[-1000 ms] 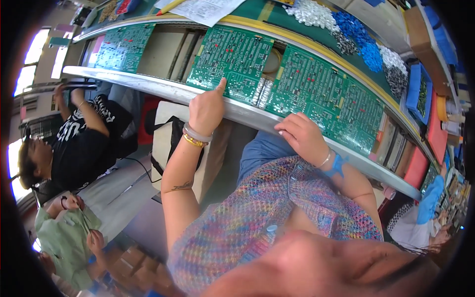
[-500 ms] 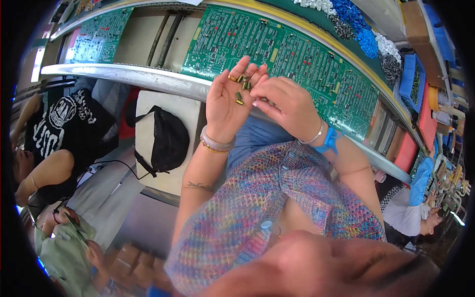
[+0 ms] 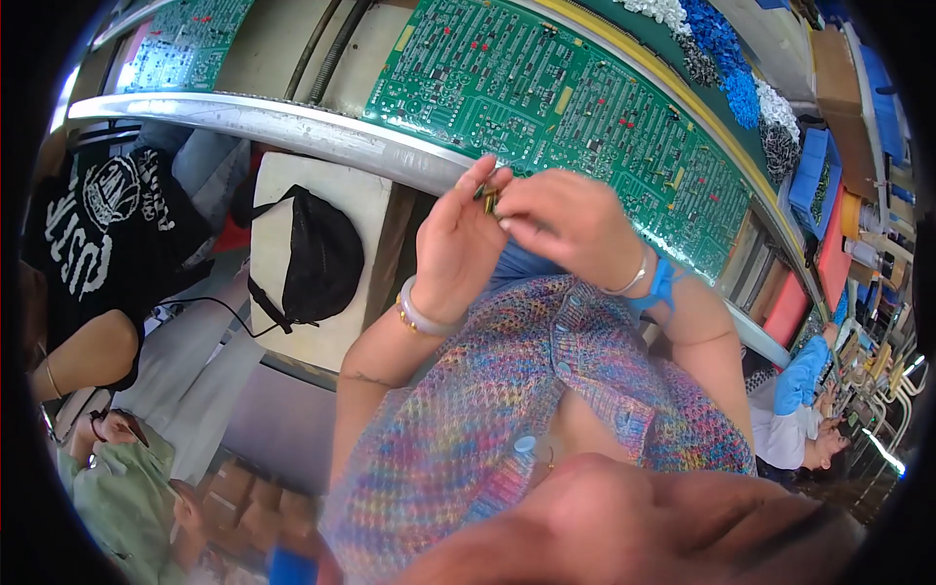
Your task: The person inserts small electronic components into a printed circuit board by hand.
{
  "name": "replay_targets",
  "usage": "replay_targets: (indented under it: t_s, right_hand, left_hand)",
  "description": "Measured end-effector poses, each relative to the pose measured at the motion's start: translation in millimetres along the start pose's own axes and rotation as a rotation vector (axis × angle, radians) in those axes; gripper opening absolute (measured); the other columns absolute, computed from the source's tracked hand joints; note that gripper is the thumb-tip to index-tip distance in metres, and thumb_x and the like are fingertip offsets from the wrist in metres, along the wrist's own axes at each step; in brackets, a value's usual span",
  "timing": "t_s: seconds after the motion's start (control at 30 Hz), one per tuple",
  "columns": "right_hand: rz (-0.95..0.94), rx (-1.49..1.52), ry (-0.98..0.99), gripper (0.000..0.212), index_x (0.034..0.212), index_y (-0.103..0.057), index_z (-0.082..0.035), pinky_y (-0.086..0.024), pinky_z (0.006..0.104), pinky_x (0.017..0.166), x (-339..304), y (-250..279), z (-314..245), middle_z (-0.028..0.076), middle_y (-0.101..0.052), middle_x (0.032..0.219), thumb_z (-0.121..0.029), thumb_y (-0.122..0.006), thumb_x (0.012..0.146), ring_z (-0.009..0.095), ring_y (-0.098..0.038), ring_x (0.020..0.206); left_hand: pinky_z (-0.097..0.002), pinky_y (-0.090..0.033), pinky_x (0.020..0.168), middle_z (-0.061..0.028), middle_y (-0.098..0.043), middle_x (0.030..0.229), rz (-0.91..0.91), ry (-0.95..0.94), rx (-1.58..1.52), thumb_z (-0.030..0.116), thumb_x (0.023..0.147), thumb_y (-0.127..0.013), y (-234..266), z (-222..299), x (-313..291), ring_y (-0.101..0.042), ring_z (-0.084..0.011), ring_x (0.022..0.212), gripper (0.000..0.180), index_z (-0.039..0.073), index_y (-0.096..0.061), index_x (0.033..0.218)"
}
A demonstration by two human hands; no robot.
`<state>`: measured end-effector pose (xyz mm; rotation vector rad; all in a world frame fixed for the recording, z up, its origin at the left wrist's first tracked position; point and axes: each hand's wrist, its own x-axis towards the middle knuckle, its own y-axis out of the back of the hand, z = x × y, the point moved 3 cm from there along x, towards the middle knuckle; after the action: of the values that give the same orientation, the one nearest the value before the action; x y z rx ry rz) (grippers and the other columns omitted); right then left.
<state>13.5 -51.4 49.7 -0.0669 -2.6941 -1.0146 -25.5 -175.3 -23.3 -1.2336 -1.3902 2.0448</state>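
Observation:
My left hand [image 3: 456, 239] is raised near the rail's front edge, its fingers curled up around a few small dark green and gold cylindrical capacitors [image 3: 490, 200]. Fingers hide part of the bunch. My right hand [image 3: 565, 219] comes in from the right, thumb and index fingertip pinched together at these capacitors; how many it grips is hidden. Just beyond both hands lies a green circuit board [image 3: 526, 88], dotted with small red and black parts and pale yellow slots.
A metal rail [image 3: 292, 127] runs along the board's near side. Another green board [image 3: 190, 49] lies farther left. Piles of blue parts [image 3: 720, 44] and a blue bin [image 3: 815, 180] stand at the far right. A black bag [image 3: 322, 258] rests on a seat at left. Co-workers sit on both sides.
Both hands have shifted slightly downward in view. My left palm, flat with capacitors spread on it before, has curled its fingers together. The view has tilted, moving the boards upward.

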Motion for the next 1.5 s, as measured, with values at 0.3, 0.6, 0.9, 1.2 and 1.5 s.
replay_targets:
  t_s: [0.3, 0.6, 0.9, 1.2, 1.5]
  right_hand:
    - [0.094, 0.020, -0.239, 0.013, 0.090, -0.062, -0.006, -0.048, 0.0351, 0.070, 17, -16, 66, 0.008, -0.061, 0.087, -0.008, -0.064, 0.077, 0.027, -0.059, 0.081]
    - [0.035, -0.150, -0.055, 0.013, 0.085, -0.061, -0.006, -0.046, 0.0358, 0.072, 28, -27, 69, 0.007, -0.054, 0.088, -0.006, -0.065, 0.073, 0.027, -0.052, 0.083]
    - [0.007, -0.218, -0.023, 0.014, 0.086, -0.060, -0.006, -0.046, 0.0355, 0.073, 31, -27, 65, 0.007, -0.054, 0.089, -0.006, -0.065, 0.074, 0.027, -0.052, 0.084]
    - [-0.040, -0.341, 0.075, 0.011, 0.082, -0.057, -0.005, -0.048, 0.0322, 0.069, 35, -29, 53, 0.008, -0.051, 0.085, -0.007, -0.063, 0.074, 0.025, -0.051, 0.082]
    - [0.009, -0.138, 0.022, 0.012, 0.087, -0.061, -0.008, -0.049, 0.0326, 0.068, 20, -16, 32, 0.007, -0.057, 0.085, -0.010, -0.064, 0.075, 0.024, -0.055, 0.081]
  left_hand:
    - [-0.0239, -0.045, 0.070, -0.0131, -0.059, 0.106, 0.014, 0.057, 0.160, 0.022, 0.099, -0.039, 36, 2, -35, -0.054, -0.0127, 0.080, 0.023, 0.005, -0.050, 0.109]
    - [-0.0245, -0.048, 0.072, -0.0124, -0.061, 0.103, 0.188, -0.058, 0.263, 0.020, 0.098, -0.043, 45, 1, -38, -0.056, -0.0115, 0.080, 0.024, 0.003, -0.052, 0.111]
    - [-0.0187, -0.036, 0.053, -0.0047, -0.058, 0.084, 0.021, -0.106, 0.254, 0.021, 0.097, -0.046, 61, -1, -40, -0.045, -0.0061, 0.061, 0.022, 0.005, -0.055, 0.110]
    - [-0.0166, -0.024, 0.047, -0.0016, -0.055, 0.077, 0.057, -0.171, 0.419, 0.012, 0.096, -0.048, 55, 5, -42, -0.031, -0.0013, 0.054, 0.028, 0.003, -0.052, 0.122]
    - [-0.0154, -0.025, 0.048, -0.0033, -0.056, 0.079, 0.004, -0.171, 0.516, 0.011, 0.095, -0.048, 26, 10, -33, -0.032, -0.0006, 0.054, 0.036, 0.001, -0.043, 0.129]
